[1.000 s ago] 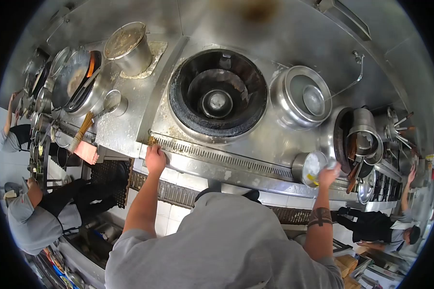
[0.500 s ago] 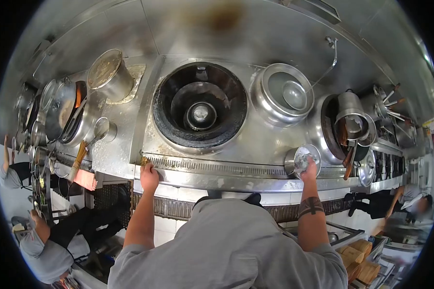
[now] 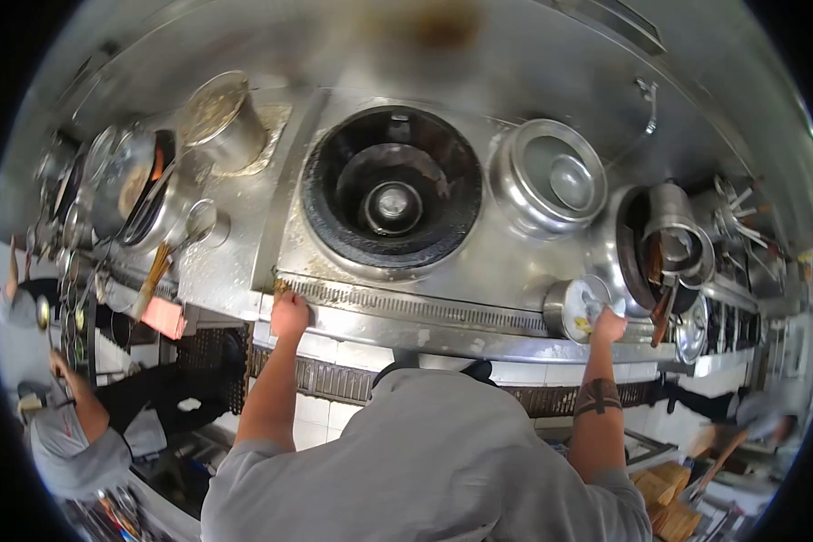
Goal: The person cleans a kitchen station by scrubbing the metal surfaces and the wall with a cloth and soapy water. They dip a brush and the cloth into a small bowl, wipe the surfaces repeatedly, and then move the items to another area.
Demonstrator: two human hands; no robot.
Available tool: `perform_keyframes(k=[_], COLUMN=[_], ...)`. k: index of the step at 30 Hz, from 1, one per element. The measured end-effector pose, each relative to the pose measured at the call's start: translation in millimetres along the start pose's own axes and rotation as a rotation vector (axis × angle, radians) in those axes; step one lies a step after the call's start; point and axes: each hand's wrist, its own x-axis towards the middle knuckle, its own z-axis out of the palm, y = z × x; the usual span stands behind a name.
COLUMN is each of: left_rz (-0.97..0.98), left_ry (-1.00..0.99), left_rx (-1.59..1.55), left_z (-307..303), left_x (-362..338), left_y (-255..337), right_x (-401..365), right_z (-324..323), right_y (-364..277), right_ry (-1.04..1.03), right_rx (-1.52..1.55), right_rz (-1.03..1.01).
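Note:
My left hand [image 3: 289, 314] is closed at the front left corner of the slotted drain strip [image 3: 406, 305]. Small yellow-brown bits lie at its fingertips, and whatever the curled fingers hold is hidden. At the small steel pot [image 3: 556, 312] on the right, my right hand [image 3: 609, 326] is closed on a whitish, translucent thing [image 3: 596, 303] that dips into the pot's mouth. Something yellow shows inside that pot. Between my hands and farther back sits the black wok burner ring [image 3: 393, 190], with no wok on it.
A wide steel pot [image 3: 551, 176] with a bowl inside stands behind the small pot. Stacked pans and ladles crowd the right [image 3: 673, 239]. To the left are a tall stockpot [image 3: 224, 122], a bamboo brush [image 3: 151, 280] and a pink cloth [image 3: 164, 318]. Co-workers stand on both sides.
My right hand has shifted from inside the small pot to its right rim, pulling the whitish thing along. My left hand stays at the drain corner. The whole view has turned slightly.

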Motion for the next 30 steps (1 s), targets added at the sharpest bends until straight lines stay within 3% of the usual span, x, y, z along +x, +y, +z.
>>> perform_keyframes(k=[5,7,8,13,16,18,22,24,25,27,28,30], left_rz=[-0.002,0.001,0.035,0.119,0.156,0.185,0.174,0.153,0.118,0.078,0.084,0.082], left_ry=[0.082,0.076,0.101,0.127,0.146,0.163,0.116,0.114,0.122,0.087,0.087,0.089], left_rx=[-0.006,-0.028,-0.03,-0.064,-0.073,-0.058,-0.005,0.007,0.017,0.03,0.004,-0.017], left_z=[-1.0,-3.7,0.3,4.1,3.6,6.2,6.0,4.6,4.4,3.6,1.8,2.3], left_x=[-3.5,-6.9,-6.2,-7.8,-11.2,-9.5,-7.4,-8.9,-9.3,-7.4,-8.0,-8.2], left_y=[1.3,7.0,4.2,-4.2,-1.3,-3.2,-3.0,1.2,3.8,6.6,6.8,5.9], right_x=[-7.3,-4.5,-2.4,-16.1,-2.0,-14.1,-20.9,-27.8,-31.7,-31.7,-26.9,-26.3], right_z=[26.3,42.8,47.3,26.0,21.5,0.3,-14.6,-7.9,-0.1,25.7,27.4,24.1], right_y=[24.0,56.7,62.0,31.9,31.2,11.2,-0.7,8.8,16.6,36.9,41.0,34.6], right_ry=[-0.046,-0.625,-0.601,-0.495,-0.311,0.045,0.068,-0.206,-0.199,-0.515,-0.513,-0.751], right_rx=[0.034,0.566,0.382,0.414,0.337,0.154,0.097,-0.147,-0.15,-0.372,-0.375,-0.005], right_rz=[-0.084,-0.114,-0.049,-0.07,-0.158,-0.453,-0.444,-0.401,-0.393,-0.482,-0.485,-0.258])
